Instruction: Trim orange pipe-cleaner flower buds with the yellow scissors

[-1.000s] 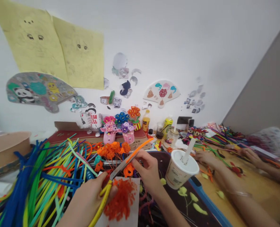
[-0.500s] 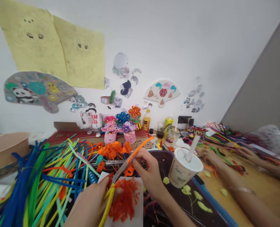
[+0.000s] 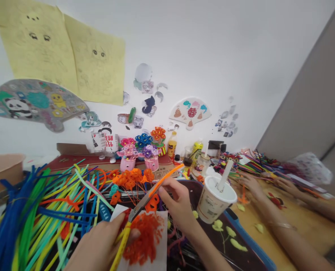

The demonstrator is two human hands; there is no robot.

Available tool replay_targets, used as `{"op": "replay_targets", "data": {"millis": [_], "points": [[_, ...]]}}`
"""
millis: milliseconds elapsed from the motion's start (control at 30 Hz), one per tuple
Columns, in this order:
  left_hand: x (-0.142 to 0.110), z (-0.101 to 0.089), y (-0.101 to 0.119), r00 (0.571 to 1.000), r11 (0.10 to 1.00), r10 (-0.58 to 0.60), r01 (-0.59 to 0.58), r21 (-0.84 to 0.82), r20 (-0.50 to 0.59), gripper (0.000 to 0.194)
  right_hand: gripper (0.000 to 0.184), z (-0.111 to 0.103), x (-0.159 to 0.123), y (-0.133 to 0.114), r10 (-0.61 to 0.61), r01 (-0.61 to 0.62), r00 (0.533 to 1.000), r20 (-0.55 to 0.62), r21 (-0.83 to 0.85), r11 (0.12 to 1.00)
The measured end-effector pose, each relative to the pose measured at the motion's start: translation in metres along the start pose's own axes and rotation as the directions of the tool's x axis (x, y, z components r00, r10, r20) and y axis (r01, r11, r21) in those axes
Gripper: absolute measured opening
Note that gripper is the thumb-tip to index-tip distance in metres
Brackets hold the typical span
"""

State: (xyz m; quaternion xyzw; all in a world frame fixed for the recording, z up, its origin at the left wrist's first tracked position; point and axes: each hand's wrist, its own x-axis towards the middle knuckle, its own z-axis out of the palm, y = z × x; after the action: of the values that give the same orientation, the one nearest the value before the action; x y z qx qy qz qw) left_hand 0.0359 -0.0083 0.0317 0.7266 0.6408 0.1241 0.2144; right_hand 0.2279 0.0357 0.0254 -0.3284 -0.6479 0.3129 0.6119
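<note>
My left hand (image 3: 99, 244) grips yellow-handled scissors (image 3: 130, 222), blades pointing up and right. My right hand (image 3: 175, 201) pinches an orange pipe cleaner (image 3: 167, 176) that runs along the scissor blades. Below them lies a white sheet (image 3: 158, 256) covered with a pile of orange fuzz clippings (image 3: 143, 237). Small orange pipe-cleaner flowers (image 3: 132, 178) lie just behind the hands.
A big heap of coloured pipe cleaners (image 3: 43, 214) fills the left. A paper cup with a straw (image 3: 215, 199) stands on a dark tray (image 3: 240, 241) to the right. Another person's hands (image 3: 252, 184) work at the right. Flower pots (image 3: 140, 158) and bottles (image 3: 171, 145) line the wall.
The view has shifted slightly left and down. My hands keep their hold on the scissors and the orange pipe cleaner, almost unmoved.
</note>
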Motion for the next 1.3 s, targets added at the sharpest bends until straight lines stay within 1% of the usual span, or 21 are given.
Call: {"op": "replay_targets", "data": {"millis": [100, 167, 233, 333, 533, 733, 867, 967, 1067, 1200, 1300], "points": [[-0.002, 0.001, 0.003, 1.0, 1.0, -0.01, 0.01, 0.026, 0.011, 0.033, 0.013, 0.004, -0.003, 0.0, 0.033, -0.03, 0.999, -0.035, 0.094, 0.995], [-0.002, 0.004, 0.004, 1.0, 1.0, 0.007, -0.007, 0.012, 0.019, 0.034, 0.014, 0.007, -0.005, -0.002, 0.055, -0.048, 0.997, -0.058, 0.12, 0.992], [-0.002, 0.009, 0.003, 0.999, 0.999, 0.037, -0.037, -0.028, 0.023, 0.037, 0.014, 0.01, -0.006, -0.003, 0.065, -0.055, 0.995, -0.078, 0.121, 0.991], [0.001, 0.015, 0.001, 0.999, 0.997, 0.031, -0.028, -0.068, 0.04, 0.04, 0.013, 0.012, -0.006, -0.004, 0.06, -0.051, 0.995, -0.078, 0.113, 0.992], [0.004, 0.016, -0.006, 0.995, 0.987, 0.078, -0.069, -0.144, 0.061, 0.037, 0.012, 0.01, -0.005, -0.002, 0.03, -0.026, 0.998, -0.053, 0.07, 0.997], [0.003, 0.014, -0.007, 0.999, 0.992, 0.042, -0.04, -0.122, 0.013, 0.033, 0.012, 0.008, -0.005, -0.002, 0.01, -0.01, 1.0, -0.004, 0.044, 0.999], [0.004, 0.013, -0.005, 0.999, 0.995, 0.022, -0.018, -0.095, 0.037, 0.034, 0.012, 0.007, -0.004, -0.002, 0.019, -0.019, 1.0, -0.001, 0.05, 0.999], [0.004, 0.012, -0.004, 0.998, 0.995, 0.043, -0.039, -0.089, 0.044, 0.035, 0.011, 0.007, -0.003, -0.002, 0.027, -0.027, 1.0, 0.009, 0.073, 0.997], [0.005, 0.011, -0.004, 0.999, 0.997, 0.029, -0.026, -0.076, 0.039, 0.037, 0.01, 0.005, -0.001, -0.002, 0.054, -0.055, 0.998, 0.015, 0.111, 0.992], [0.004, 0.007, -0.005, 1.0, 0.998, 0.017, -0.016, -0.054, 0.026, 0.041, 0.012, 0.003, 0.0, -0.002, 0.108, -0.105, 0.994, -0.008, 0.152, 0.983], [0.002, 0.004, -0.004, 0.999, 1.0, 0.018, -0.017, -0.019, 0.04, 0.043, 0.014, 0.002, 0.0, -0.001, 0.12, -0.115, 0.993, -0.015, 0.183, 0.976]]}}
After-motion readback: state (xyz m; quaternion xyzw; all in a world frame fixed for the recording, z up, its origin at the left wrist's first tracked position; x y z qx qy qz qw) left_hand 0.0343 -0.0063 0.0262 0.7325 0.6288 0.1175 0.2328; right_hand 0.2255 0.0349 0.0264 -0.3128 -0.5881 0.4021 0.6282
